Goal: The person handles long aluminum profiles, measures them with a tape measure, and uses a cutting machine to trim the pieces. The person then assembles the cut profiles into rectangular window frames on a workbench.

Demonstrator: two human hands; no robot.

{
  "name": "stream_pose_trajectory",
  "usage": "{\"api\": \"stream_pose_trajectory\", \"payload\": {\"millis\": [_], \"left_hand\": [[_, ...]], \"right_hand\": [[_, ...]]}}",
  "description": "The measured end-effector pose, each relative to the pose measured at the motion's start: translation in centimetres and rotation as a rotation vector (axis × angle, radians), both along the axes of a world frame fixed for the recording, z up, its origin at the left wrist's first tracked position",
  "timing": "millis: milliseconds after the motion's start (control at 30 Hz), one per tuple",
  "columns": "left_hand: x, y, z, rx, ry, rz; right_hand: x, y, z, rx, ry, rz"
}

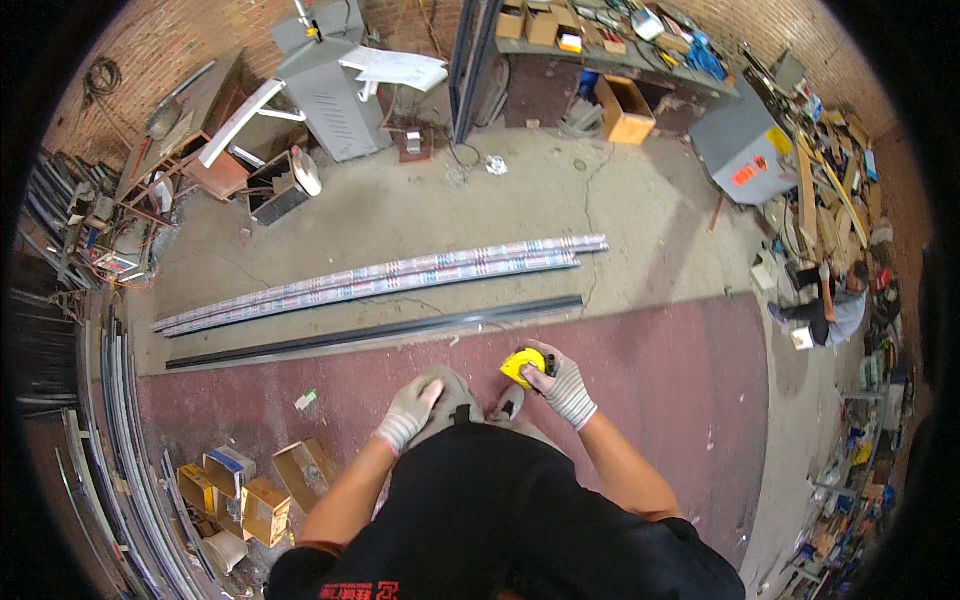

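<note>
- The right hand (563,385) grasps a yellow tape measure (521,366), on the near side of the dark bar (375,333), toward its right end.
- The left hand (413,405) rests by the grey trousers (452,388), also nearside of the bar; its palm is hidden, so its grip cannot be told.
- A slackened right grip could drop the tape measure onto the red floor area (660,370) nearside of the bar.
- Beyond the bar lie patterned lengths (380,272); a careless step could knock them askew.
</note>
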State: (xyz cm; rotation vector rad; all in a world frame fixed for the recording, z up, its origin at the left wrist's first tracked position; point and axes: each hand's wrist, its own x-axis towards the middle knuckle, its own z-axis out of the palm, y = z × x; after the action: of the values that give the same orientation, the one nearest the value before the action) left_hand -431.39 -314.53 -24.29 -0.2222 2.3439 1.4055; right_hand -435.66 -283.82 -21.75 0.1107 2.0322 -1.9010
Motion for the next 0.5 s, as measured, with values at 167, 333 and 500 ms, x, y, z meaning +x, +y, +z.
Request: {"api": "stream_pose_trajectory", "payload": {"millis": [167, 333, 500], "left_hand": [[3.4, -11.2, -10.0, -0.447, -0.325, 0.206], [8.1, -20.9, -18.7, -0.307, -0.644, 0.469], [1.8, -27.1, -20.8, -0.399, -0.499, 0.472]], "right_hand": [[-9.0, -3.1, -1.1, -0.026, -0.182, -0.083], [-19.8, -6.1, -1.7, -0.174, -0.425, -0.075], [-29.1, -7.7, -0.4, -0.463, -0.197, 0.081]]}}
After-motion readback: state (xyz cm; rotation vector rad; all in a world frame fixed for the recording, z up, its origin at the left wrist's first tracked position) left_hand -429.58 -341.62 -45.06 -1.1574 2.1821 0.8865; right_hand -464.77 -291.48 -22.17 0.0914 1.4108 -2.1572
